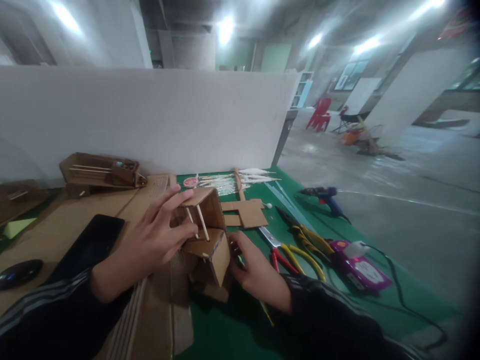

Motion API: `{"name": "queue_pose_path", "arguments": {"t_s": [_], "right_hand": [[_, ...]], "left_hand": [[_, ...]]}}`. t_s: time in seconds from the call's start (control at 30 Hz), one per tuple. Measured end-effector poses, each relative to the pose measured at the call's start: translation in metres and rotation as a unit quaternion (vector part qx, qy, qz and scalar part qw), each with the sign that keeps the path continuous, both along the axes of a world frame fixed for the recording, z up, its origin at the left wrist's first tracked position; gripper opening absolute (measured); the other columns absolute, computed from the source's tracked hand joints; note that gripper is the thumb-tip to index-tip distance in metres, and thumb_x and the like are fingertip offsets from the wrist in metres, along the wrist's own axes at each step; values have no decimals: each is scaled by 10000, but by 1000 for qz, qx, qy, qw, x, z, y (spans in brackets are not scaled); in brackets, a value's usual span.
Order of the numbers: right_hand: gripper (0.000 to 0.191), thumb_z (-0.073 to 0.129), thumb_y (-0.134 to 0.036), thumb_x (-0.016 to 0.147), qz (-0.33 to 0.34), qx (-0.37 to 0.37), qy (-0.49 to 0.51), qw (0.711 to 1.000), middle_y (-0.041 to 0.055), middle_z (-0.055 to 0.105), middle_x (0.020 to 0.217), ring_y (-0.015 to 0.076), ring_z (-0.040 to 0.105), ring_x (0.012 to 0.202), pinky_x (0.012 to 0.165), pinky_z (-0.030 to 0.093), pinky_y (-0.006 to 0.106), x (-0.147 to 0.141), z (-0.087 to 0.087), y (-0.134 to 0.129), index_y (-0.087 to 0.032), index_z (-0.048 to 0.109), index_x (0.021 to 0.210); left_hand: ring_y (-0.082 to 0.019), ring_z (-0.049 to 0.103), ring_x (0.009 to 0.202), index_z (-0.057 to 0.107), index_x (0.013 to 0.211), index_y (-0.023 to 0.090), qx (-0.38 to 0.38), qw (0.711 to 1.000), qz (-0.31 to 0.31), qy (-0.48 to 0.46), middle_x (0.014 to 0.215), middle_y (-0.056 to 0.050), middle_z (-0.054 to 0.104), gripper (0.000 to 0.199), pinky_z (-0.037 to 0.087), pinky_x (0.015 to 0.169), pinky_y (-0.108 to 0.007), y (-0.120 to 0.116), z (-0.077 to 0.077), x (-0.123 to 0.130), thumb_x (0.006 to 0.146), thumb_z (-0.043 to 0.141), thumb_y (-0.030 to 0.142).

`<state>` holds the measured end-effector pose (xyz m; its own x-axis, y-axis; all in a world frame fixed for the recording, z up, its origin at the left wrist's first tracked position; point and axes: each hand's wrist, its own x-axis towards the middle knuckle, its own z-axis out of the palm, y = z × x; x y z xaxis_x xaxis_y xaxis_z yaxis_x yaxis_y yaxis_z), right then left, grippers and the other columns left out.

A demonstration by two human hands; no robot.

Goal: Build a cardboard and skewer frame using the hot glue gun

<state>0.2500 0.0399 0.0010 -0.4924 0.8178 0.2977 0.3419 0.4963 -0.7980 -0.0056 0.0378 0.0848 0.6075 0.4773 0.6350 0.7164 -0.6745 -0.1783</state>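
Observation:
A small cardboard box (213, 207) with two thin white sticks (203, 223) standing across its open side is in the middle of the view, at the table's near part. My left hand (153, 240) grips it from the left, fingers over the top and thumb by the sticks. Against the box's right side, my right hand (257, 272) is closed with its fingers curled. A thin yellow-green piece (267, 314) shows below that hand; whether the hand holds it is unclear. Cut cardboard pieces (253, 214) lie just beyond the box.
Right of my hands lie scissors (276, 245), yellow-handled pliers (309, 237), a blue glue gun (326, 197) and a purple power strip (360, 270) with a cable. At left are a phone (90, 245), a mouse (20, 274) and a cardboard model (101, 172). A white panel (150, 115) stands behind.

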Motion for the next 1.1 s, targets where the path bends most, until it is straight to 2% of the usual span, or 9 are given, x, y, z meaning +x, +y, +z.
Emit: {"name": "queue_pose_path", "arguments": {"t_s": [0.37,0.5,0.63,0.83,0.97,1.1], "right_hand": [[384,531,-77,892,0,4,2,1000,109,596,1169,224,612,1026,885,521,379,1,1,0,-189,482,1256],[356,517,-71,895,-9,6,-4,1000,108,596,1168,231,600,1059,894,516,375,0,2,0,-197,497,1227],[378,521,-71,890,-16,-2,-20,1000,110,597,1159,227,601,1015,860,521,365,1,3,0,-198,491,1245],[398,524,-62,870,-23,0,-24,999,103,594,1153,221,597,994,855,508,359,1,4,1,-193,489,1244],[381,528,-68,871,-23,-3,-19,1000,98,604,1136,212,602,954,809,512,342,1,3,1,-191,495,1231],[370,538,-79,882,-20,-8,-16,1000,102,606,1137,221,605,985,831,515,354,1,3,1,-187,500,1234]], "left_hand": [[-378,267,1476,682,973,208,-24,1000,-9,14,1515,-108,348,86,339,1183,-572,-4,9,-6,933,616,170],[-379,232,1490,680,977,196,-53,998,-12,43,1515,-120,342,123,330,1185,-590,-6,16,-11,933,589,125],[-354,244,1489,688,999,217,-82,995,-22,43,1539,-96,314,160,324,1191,-574,-5,18,-15,938,574,123],[-360,255,1482,681,956,215,-83,995,-41,23,1534,-73,313,166,321,1194,-561,-4,21,-19,931,567,98],[-361,263,1478,675,948,209,-87,995,-17,35,1534,-53,290,200,301,1204,-564,-9,29,-19,946,535,67],[-353,305,1456,663,975,209,-73,997,-14,14,1503,-24,319,196,325,1192,-548,-12,33,-21,956,528,68]]}}
